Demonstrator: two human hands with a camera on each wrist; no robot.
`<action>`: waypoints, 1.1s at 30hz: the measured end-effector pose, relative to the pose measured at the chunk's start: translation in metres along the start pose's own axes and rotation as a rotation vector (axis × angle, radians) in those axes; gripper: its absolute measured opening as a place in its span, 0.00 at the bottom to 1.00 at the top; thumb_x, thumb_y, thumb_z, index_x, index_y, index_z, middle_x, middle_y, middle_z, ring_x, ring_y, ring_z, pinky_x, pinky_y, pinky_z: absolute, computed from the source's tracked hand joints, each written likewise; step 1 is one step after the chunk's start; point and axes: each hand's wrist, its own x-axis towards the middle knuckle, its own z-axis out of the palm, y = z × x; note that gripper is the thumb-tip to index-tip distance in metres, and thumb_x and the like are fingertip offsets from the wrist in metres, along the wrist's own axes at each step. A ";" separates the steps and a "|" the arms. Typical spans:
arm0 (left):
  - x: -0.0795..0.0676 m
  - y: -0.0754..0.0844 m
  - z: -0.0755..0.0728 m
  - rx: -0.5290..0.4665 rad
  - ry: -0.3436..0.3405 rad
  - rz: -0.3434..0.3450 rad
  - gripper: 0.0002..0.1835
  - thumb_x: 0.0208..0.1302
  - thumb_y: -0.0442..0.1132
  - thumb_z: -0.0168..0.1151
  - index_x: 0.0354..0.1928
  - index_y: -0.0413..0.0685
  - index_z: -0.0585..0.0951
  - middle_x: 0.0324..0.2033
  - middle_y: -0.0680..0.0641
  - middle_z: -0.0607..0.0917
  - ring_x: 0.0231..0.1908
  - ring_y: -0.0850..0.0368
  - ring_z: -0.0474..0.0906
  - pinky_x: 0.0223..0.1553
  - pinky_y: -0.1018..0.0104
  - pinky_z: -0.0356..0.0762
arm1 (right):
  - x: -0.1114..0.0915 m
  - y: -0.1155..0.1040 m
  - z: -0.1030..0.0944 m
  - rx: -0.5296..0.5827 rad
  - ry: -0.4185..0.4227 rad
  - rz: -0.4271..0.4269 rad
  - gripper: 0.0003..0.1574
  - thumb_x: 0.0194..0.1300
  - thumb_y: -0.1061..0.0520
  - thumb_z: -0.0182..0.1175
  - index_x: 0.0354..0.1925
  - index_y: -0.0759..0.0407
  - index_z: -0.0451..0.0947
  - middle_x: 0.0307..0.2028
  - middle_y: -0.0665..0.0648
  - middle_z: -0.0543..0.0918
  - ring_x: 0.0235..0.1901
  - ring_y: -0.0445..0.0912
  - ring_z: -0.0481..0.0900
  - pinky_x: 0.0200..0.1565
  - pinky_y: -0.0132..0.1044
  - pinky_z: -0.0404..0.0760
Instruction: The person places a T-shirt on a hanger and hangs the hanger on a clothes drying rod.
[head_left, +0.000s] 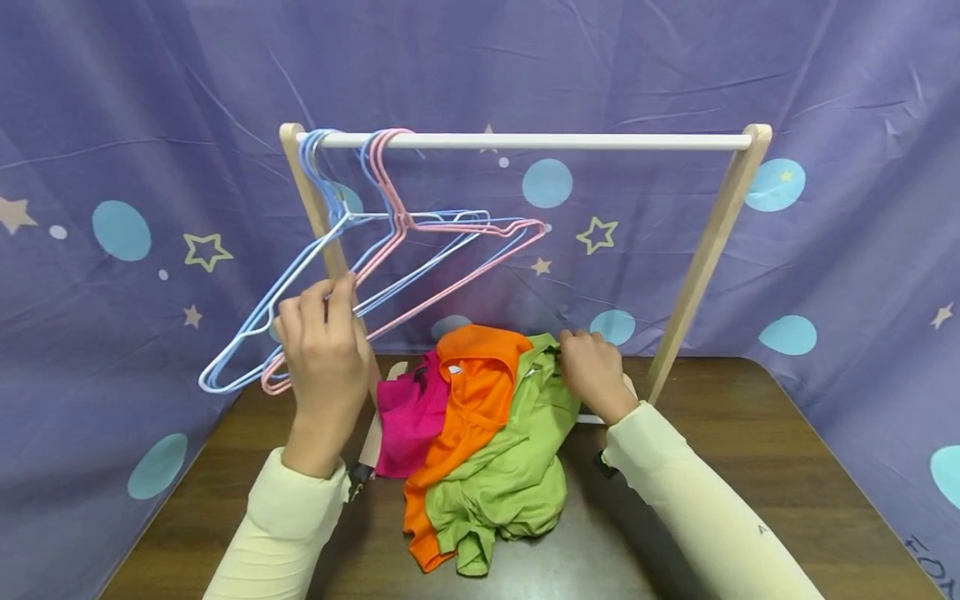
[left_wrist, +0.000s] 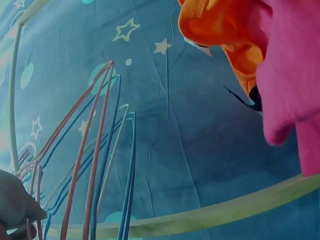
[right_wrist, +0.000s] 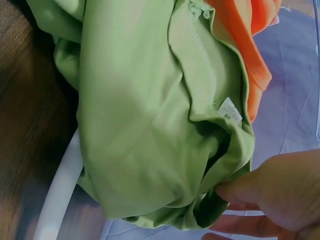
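Observation:
My left hand (head_left: 326, 358) pinches the sloping side of a pink hanger (head_left: 457, 286), one of several pink, blue and white hangers hooked on the rail's left end. In the left wrist view, that hand (left_wrist: 17, 207) shows at the lower left beside the hangers' wires. With thumb and fingers, my right hand (head_left: 596, 371) grips the edge of a green garment (head_left: 517, 467) at its upper right. Close up in the right wrist view, the garment's white label (right_wrist: 230, 110) appears near its opening. An orange garment (head_left: 487, 400) and a magenta one (head_left: 408, 412) lie against its left side.
A wooden rack with a white rail (head_left: 562, 142) and slanted posts, such as the right post (head_left: 708, 258), stands on the dark wooden table (head_left: 720, 467). Behind it hangs a purple curtain (head_left: 645, 67) with stars and dots.

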 end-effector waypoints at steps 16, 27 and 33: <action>0.010 0.003 -0.008 -0.161 -0.018 -0.079 0.08 0.68 0.31 0.66 0.41 0.30 0.86 0.31 0.33 0.81 0.32 0.32 0.71 0.38 0.45 0.67 | 0.018 0.004 0.001 0.010 -0.133 0.052 0.10 0.68 0.65 0.56 0.42 0.63 0.83 0.38 0.67 0.85 0.39 0.64 0.83 0.36 0.62 0.84; 0.019 0.004 -0.010 -0.225 -0.083 -0.245 0.08 0.63 0.33 0.70 0.36 0.30 0.87 0.27 0.35 0.80 0.31 0.37 0.73 0.35 0.48 0.67 | 0.024 0.006 -0.004 0.103 -0.121 0.003 0.13 0.69 0.61 0.58 0.25 0.57 0.78 0.30 0.63 0.84 0.31 0.61 0.85 0.27 0.56 0.83; 0.025 0.011 -0.011 -0.269 -0.044 -0.282 0.07 0.62 0.32 0.72 0.34 0.32 0.88 0.26 0.36 0.80 0.29 0.40 0.72 0.36 0.52 0.66 | 0.028 0.006 -0.007 0.160 -0.139 0.017 0.08 0.72 0.59 0.54 0.34 0.59 0.75 0.30 0.63 0.82 0.31 0.61 0.84 0.28 0.55 0.82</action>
